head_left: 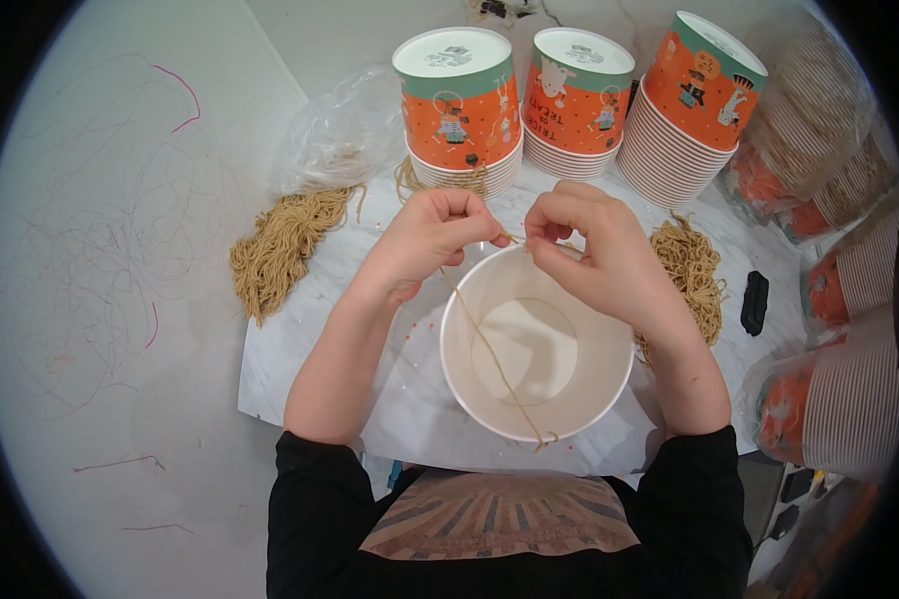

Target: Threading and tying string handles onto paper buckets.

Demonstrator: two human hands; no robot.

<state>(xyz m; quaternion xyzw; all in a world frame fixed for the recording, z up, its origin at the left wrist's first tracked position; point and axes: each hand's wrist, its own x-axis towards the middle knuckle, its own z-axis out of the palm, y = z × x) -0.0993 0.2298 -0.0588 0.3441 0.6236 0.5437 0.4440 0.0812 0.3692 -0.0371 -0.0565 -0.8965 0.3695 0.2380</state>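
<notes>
A white-lined paper bucket (614, 371) stands with its mouth up in front of me. A thin tan cord (487, 347) crosses its mouth, ending in a small knot or curl at the near rim. Above the far rim, my left hand (432, 240) pinches the cord between thumb and forefinger. My right hand (594, 245) is closed just to its right, its fingertips pressed together on the cord beside the rim. The exact shape of the cord between my fingertips is too small to make out.
Stacks of upturned orange-and-green buckets, left (457, 110), middle (576, 100) and right (694, 100), stand at the back. Tan cord bundles lie left (282, 250) and right (687, 270). A clear plastic bag (342, 125), a black object (755, 303) and bagged bucket stacks (859, 399) surround the marbled table (300, 359).
</notes>
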